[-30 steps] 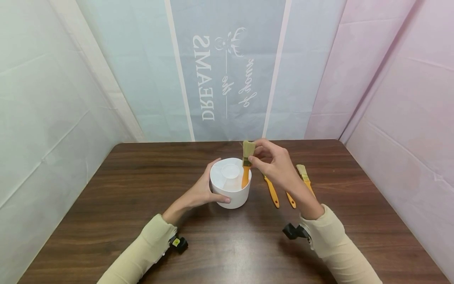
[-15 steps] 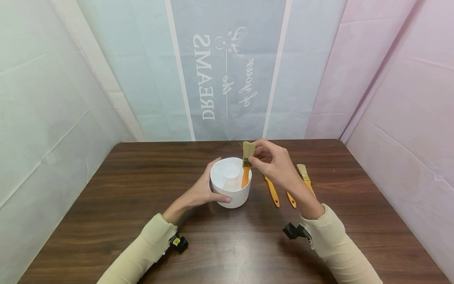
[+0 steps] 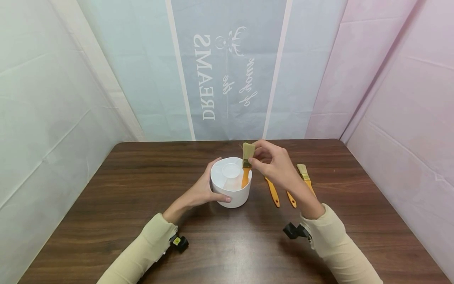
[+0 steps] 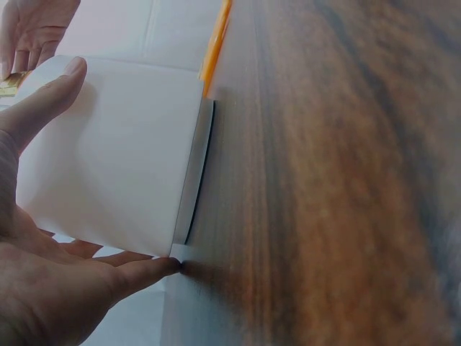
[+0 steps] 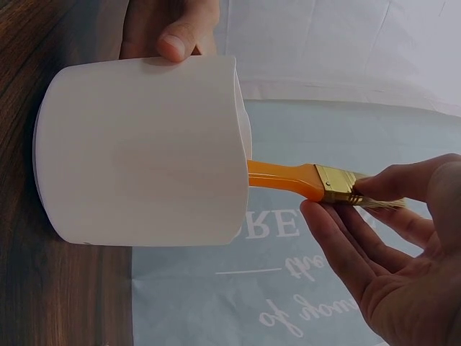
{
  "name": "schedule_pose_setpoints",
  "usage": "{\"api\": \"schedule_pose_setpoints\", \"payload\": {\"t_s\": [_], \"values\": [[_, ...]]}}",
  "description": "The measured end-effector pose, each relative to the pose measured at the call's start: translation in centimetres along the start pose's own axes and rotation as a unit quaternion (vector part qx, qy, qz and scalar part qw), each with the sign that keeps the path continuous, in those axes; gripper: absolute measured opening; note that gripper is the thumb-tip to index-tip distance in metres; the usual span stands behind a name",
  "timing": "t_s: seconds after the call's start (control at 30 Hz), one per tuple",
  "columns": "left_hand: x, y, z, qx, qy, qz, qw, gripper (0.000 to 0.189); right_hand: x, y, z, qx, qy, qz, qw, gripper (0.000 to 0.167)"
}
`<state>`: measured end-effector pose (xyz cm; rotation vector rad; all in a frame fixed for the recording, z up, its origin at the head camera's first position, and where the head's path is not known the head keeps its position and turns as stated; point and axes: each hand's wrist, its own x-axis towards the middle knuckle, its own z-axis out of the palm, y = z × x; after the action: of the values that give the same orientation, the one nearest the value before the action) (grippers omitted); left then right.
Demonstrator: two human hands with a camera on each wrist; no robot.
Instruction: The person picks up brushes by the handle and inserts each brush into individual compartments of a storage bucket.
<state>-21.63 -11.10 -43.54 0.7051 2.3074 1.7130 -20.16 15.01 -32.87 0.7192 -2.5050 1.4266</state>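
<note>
While the left hand grips the side of a white round organizer, the right hand pinches an orange-handled paintbrush near its metal ferrule, bristles up, the handle's end inside the organizer by its right wall. To the right lie three more paintbrushes: one handle just beside the organizer, a second largely covered by the right hand and forearm, and a third with pale bristles. All this is at a dark wood-grain table; behind hangs a blue-grey cloth with inverted white lettering, flanked by pale side drapes.
</note>
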Motion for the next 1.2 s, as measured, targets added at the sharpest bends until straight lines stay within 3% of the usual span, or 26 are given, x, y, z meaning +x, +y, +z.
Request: {"api": "schedule_pose_setpoints", "payload": {"t_s": [1.2], "values": [[-0.02, 0.10, 0.03, -0.005, 0.000, -0.002, 1.0000, 0.132, 0.17, 0.01, -0.15, -0.031, -0.043, 0.009, 0.9986, 0.018]]}}
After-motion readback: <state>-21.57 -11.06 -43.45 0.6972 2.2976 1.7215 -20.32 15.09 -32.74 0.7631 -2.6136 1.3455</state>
